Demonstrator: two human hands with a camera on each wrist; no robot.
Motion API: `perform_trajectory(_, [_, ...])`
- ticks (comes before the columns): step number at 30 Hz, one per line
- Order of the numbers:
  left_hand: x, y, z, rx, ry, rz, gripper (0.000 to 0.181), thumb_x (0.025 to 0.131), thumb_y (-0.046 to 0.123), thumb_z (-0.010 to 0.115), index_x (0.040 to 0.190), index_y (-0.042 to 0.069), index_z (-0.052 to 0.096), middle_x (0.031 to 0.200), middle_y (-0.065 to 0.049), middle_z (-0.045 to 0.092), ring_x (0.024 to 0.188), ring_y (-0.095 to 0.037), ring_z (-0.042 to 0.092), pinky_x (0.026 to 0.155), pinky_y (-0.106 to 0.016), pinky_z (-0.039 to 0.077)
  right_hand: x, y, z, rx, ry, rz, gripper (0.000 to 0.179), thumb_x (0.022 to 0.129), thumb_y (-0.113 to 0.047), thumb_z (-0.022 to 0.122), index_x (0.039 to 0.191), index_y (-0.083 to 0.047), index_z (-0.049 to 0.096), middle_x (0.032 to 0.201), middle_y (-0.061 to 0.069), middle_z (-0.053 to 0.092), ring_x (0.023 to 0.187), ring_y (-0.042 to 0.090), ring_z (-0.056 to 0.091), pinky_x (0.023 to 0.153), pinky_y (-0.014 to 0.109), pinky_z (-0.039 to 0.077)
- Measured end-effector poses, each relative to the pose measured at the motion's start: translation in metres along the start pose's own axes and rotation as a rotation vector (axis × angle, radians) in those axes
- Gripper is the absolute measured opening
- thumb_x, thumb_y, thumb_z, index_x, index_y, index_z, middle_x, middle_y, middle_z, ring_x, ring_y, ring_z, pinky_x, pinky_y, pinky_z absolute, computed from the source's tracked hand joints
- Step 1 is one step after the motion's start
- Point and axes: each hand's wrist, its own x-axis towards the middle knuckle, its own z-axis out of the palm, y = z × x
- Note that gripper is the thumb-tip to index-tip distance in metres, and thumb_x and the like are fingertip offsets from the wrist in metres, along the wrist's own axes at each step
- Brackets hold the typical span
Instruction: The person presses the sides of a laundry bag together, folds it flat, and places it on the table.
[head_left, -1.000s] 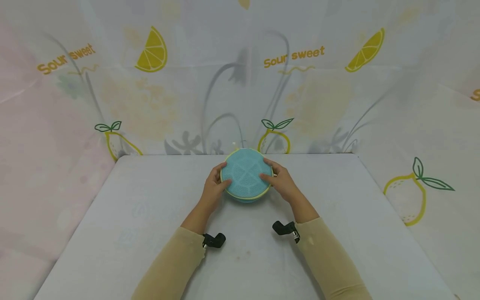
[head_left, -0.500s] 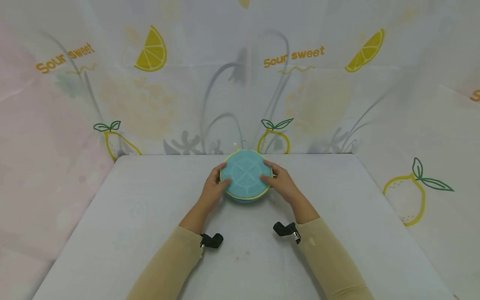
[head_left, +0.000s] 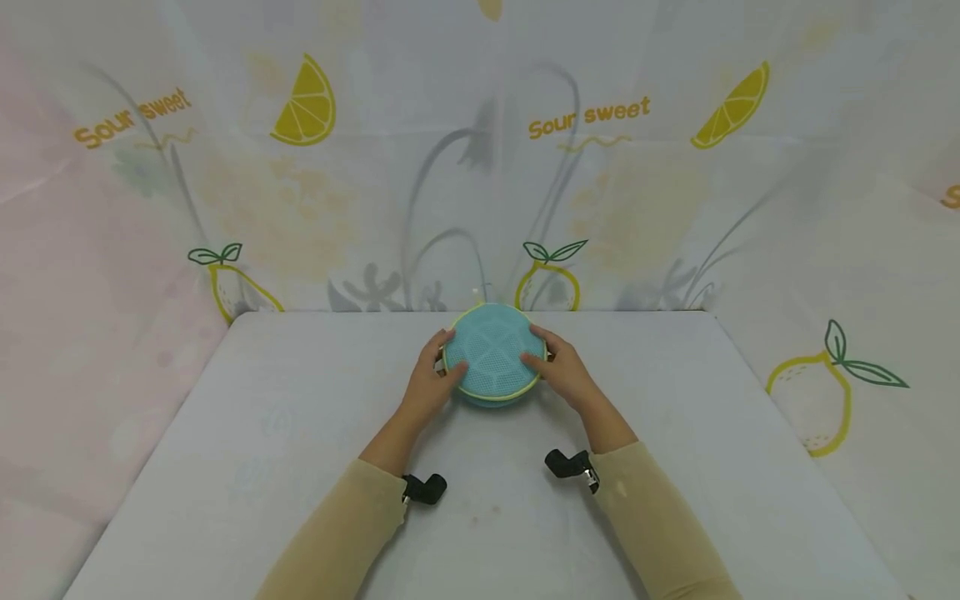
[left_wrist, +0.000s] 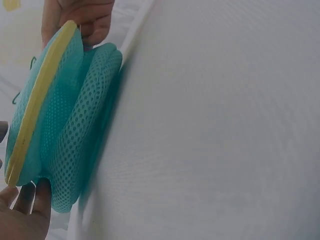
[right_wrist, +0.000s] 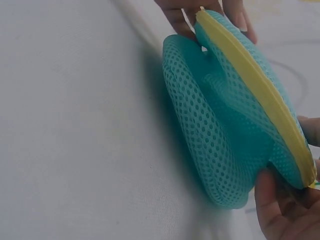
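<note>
A round teal mesh laundry bag (head_left: pixel 493 350) with a yellow zipper band is held near the far edge of the table, its flat top face tilted toward me. My left hand (head_left: pixel 429 385) grips its left rim, thumb on the top face and fingers behind the edge. On the opposite rim, my right hand (head_left: pixel 568 372) pinches it the same way. From the left wrist, the yellow band (left_wrist: pixel 37 105) stands out along the upper layer, with folded mesh (left_wrist: pixel 82 130) sagging beneath it, close to the table. The right wrist view shows those soft folds (right_wrist: pixel 200 125) from the other side.
The white table (head_left: pixel 300 433) spreads out around the bag. A lemon-print cloth (head_left: pixel 637 208) hangs right behind the table's far edge and along both sides. Black wrist cameras (head_left: pixel 426 488) are fixed at the beige sleeves (head_left: pixel 341 525).
</note>
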Motion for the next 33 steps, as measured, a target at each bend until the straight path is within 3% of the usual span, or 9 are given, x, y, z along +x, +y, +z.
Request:
perform_trajectory(8, [-0.0015,-0.0023,0.0001,0.119,-0.025,0.104,0.066,0.096,0.017,0.069,0.153,0.005,0.037,0.165,-0.015,0.016,0.15,-0.036,0.019,0.115,-0.052,0.031,-0.0035,-0.0007,0.0006,-0.139,0.031,-0.054,0.065,0.098,-0.023,0.066,0.155,-0.011,0.037,0.136,0.017,0.054,0.105,0.028,0.055,0.082,0.032,0.048])
perform_trajectory(15, [-0.0016,-0.0006,-0.0005,0.25,-0.042,0.142,0.066,0.098,0.02,0.066,0.153,0.001,0.036,0.165,-0.017,0.015,0.15,-0.041,0.013,0.119,-0.055,0.018,-0.0012,-0.0003,-0.0001,-0.352,0.045,-0.078,0.065,0.098,-0.03,0.066,0.154,-0.01,0.039,0.147,0.022,0.044,0.125,0.039,0.049,0.097,0.05,0.046])
perform_trajectory(20, [-0.0017,0.0006,0.0001,0.316,-0.043,0.157,0.065,0.099,0.023,0.065,0.153,0.001,0.036,0.165,-0.017,0.015,0.149,-0.044,0.014,0.117,-0.062,0.017,0.0003,-0.0015,0.0009,-0.51,0.086,-0.215,0.06,0.096,-0.025,0.069,0.148,-0.004,0.047,0.152,0.024,0.038,0.137,0.045,0.037,0.11,0.057,0.036])
perform_trajectory(25, [-0.0018,0.001,0.0001,0.372,-0.028,0.157,0.064,0.098,0.024,0.065,0.153,0.004,0.038,0.165,-0.015,0.019,0.148,-0.043,0.017,0.113,-0.069,0.015,0.0022,-0.0009,0.002,-0.641,0.056,-0.359,0.049,0.097,-0.019,0.068,0.142,-0.005,0.055,0.155,0.016,0.039,0.144,0.038,0.031,0.115,0.053,0.031])
perform_trajectory(28, [-0.0016,0.0018,0.0005,0.436,-0.027,0.164,0.063,0.098,0.026,0.064,0.152,0.005,0.039,0.164,-0.016,0.02,0.147,-0.044,0.019,0.11,-0.072,0.018,0.0026,0.0004,0.002,-0.651,0.02,-0.408,0.046,0.098,-0.017,0.067,0.141,-0.005,0.057,0.153,0.015,0.042,0.144,0.034,0.034,0.116,0.051,0.029])
perform_trajectory(33, [-0.0013,0.0037,0.0026,0.579,-0.04,0.166,0.072,0.096,0.038,0.066,0.154,0.008,0.037,0.165,-0.017,0.018,0.146,-0.043,0.021,0.108,-0.071,0.024,0.0017,0.0008,0.0017,-0.637,-0.03,-0.415,0.046,0.098,-0.017,0.065,0.141,-0.004,0.055,0.154,0.016,0.042,0.143,0.035,0.036,0.116,0.05,0.03])
